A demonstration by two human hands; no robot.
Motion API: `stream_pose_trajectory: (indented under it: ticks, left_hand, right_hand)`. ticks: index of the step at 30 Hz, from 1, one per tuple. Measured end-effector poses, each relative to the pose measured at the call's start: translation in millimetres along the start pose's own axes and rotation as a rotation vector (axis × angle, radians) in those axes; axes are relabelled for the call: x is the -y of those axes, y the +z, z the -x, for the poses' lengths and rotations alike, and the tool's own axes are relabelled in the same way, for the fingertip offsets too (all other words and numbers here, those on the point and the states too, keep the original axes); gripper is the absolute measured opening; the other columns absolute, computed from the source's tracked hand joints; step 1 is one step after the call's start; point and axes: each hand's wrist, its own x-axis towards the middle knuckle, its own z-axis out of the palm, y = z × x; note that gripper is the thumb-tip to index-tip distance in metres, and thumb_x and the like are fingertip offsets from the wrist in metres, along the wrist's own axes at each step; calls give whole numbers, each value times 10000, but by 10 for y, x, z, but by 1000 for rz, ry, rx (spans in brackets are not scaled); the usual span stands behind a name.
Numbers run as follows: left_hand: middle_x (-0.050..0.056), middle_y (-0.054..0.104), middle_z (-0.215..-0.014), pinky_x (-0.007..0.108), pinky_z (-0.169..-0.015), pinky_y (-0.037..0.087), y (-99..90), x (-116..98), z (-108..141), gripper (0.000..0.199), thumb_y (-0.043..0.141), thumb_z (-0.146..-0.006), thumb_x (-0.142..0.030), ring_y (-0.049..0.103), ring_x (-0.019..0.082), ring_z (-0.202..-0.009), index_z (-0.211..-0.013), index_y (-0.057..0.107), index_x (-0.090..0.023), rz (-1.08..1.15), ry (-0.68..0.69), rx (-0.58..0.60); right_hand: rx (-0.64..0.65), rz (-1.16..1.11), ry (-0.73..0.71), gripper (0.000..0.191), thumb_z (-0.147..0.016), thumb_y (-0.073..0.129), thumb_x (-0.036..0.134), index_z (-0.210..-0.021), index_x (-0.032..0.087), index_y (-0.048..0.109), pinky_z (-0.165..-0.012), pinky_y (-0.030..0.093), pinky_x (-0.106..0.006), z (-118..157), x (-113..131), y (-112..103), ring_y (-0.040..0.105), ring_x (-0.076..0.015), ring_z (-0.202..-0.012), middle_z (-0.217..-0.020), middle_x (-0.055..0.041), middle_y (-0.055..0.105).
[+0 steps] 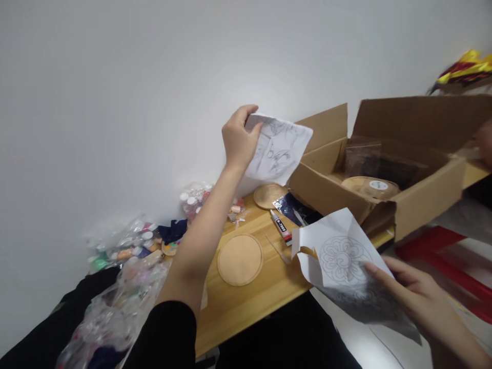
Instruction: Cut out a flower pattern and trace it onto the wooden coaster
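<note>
My left hand (pixel 241 136) is raised over the table and pinches the upper left corner of a folded white paper (pixel 279 151) with pencil-like drawings. At the lower right, my right hand (pixel 411 287) grips another white sheet (pixel 342 256) with a flower pattern; its left edge has a torn or cut opening. Below and between the hands a round wooden disc (pixel 240 260) lies on the wooden table (pixel 230 320). Behind it are a second round wooden piece (pixel 269 196), a B-7000 glue tube (pixel 281 228) and a dark blue packet (pixel 290 206).
An open cardboard box (pixel 334 192) at the right holds a wooden piece with a white label (pixel 378 185) and plastic bags. Clear bags (pixel 130 287) with small colourful bottles crowd the left side. A white wall (pixel 154 77) stands behind. Part of another person shows at the right edge.
</note>
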Motion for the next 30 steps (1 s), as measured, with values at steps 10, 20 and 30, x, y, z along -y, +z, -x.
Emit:
stream_pose_trajectory:
  ticks: [10,20,30]
  left_hand:
    - [39,688,-934,387,-950,425,-266,120,333,163,565,-724,-92,589,227,-971,-781,614,-237,-293,45,240]
    - [98,667,-1042,401,-968,381,38,229,787,160,513,-848,-148,536,265,-1069,-946,619,-218,-365,134,429]
    - [101,665,-1082,395,-944,422,79,28,1213,336,559,-771,-71,586,273,-1043,-1083,608,-187,-403,-93,710]
  right_hand:
    - [22,-10,46,501,-544,793,598,-838,196,747,-562,516,-218,88,65,16,631,-200,-688,-792,-63,712]
    - [-41,-9,23,468,-483,845,485,-844,201,755,-579,505,-207,77,-19,-25,627,-194,-718,-826,-58,723]
    - [-127,-23,36,436,-564,817,503,-867,194,765,-576,492,-215,74,5,14,629,-180,-708,-846,-66,728]
